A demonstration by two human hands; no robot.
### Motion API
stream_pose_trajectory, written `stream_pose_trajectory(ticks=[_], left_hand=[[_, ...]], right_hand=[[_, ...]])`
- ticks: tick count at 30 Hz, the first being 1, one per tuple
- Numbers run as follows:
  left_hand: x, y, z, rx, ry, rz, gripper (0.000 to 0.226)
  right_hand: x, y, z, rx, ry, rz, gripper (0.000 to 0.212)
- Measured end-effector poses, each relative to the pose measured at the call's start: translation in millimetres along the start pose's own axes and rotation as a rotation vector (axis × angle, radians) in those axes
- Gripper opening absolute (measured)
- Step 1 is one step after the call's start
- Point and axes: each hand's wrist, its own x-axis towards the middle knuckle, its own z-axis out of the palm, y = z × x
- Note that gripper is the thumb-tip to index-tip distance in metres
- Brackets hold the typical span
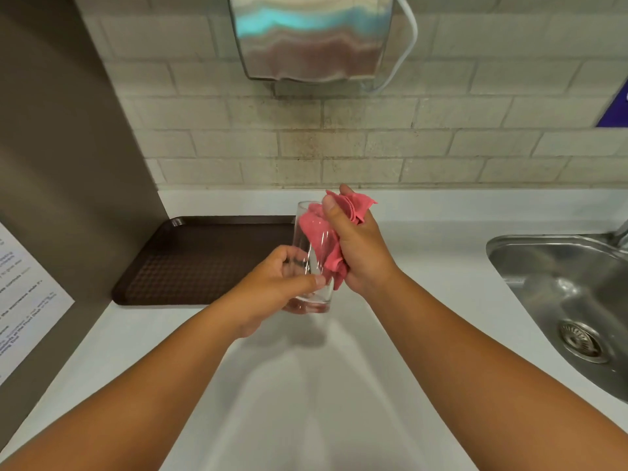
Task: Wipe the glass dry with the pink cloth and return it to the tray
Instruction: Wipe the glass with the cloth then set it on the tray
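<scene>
A tall clear glass [304, 239] is held upright above the white counter, just right of the tray. My left hand [275, 287] grips its lower part, thumb across the front. My right hand [356, 253] is shut on the pink cloth [326, 239], which is bunched against the glass's right side, with one fold tucked into the rim. The thumb presses the cloth near the rim. The dark brown tray [190, 263] lies on the counter at the left with nothing on it.
A steel sink [571, 300] with a drain is set into the counter at the right. A metal dispenser [312, 35] hangs on the tiled wall above. A brown panel with a printed sheet [23, 297] stands at the left.
</scene>
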Motion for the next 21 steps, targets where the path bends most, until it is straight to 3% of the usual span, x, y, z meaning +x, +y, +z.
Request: stream_pose_trajectory(ticks=[3, 6, 12, 16, 21], left_hand=[[-1.5, -13.3, -8.1, -0.020, -0.059, -0.061, 0.067], [-1.0, -26.9, -17.1, -0.038, 0.001, -0.096, 0.078], [18.4, -34.7, -43.2, 0.050, 0.148, -0.065, 0.070], [39.3, -38.8, -59.1, 0.126, 0.209, -0.060, 0.068], [56.1, -43.6, -66.5, 0.174, 0.208, -0.062, 0.065]], right_hand=[[9.1, -2.8, -11.5, 0.056, 0.030, 0.026, 0.072], [14.5, -6.9, -24.5, -0.007, 0.066, 0.026, 0.061], [11.3, 6.3, -51.6, -0.145, 0.070, 0.097, 0.043], [3.4, 15.0, -63.2, -0.191, 0.063, 0.179, 0.066], [0.4, 20.1, -70.0, -0.211, 0.070, 0.202, 0.054]])
